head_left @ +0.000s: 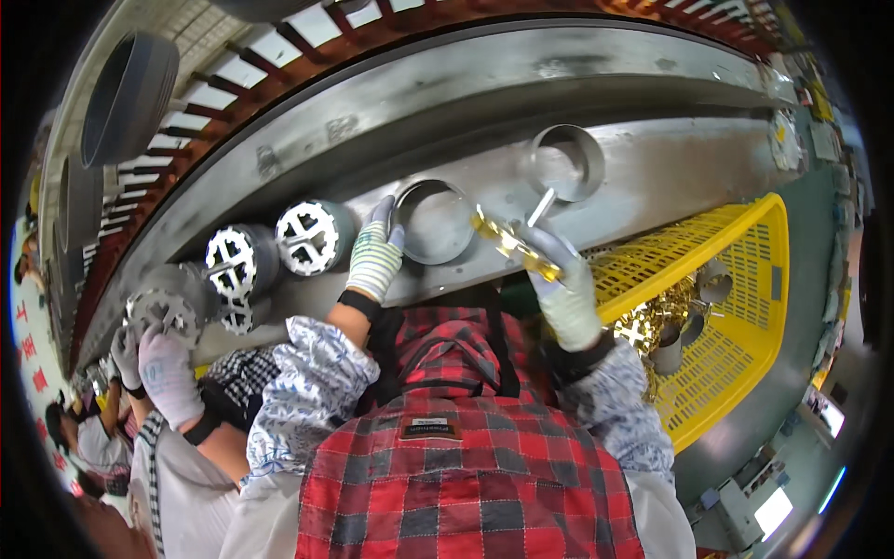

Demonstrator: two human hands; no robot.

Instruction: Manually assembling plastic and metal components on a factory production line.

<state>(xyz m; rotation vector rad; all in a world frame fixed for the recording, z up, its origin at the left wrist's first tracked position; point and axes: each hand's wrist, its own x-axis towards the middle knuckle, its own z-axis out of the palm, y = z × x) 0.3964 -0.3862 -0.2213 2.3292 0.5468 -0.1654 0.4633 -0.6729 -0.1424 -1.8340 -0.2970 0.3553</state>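
My left hand point(375, 257), in a striped pale glove with grey fingertips, grips the left edge of a wide grey ring point(434, 222) on the metal bench. My right hand point(568, 289), also gloved, is closed on a shiny gold metal piece point(514, 244), seen nearly edge-on, just right of that ring. A short white stick point(541, 207) juts up beside the right fingers; whether they hold it I cannot make out. Another grey ring point(567, 163) lies farther back on the bench. Left of my left hand is a grey cylinder point(315, 238) with a cross-shaped slotted end.
A yellow plastic basket point(778, 270) at right holds gold pieces point(652, 331) and grey rings. More slotted cylinders point(240, 261) stand leftward, where a co-worker's gloved hands point(168, 373) hold another. Behind the bench runs a rack with brown bars point(298, 42) and large grey rings point(130, 98).
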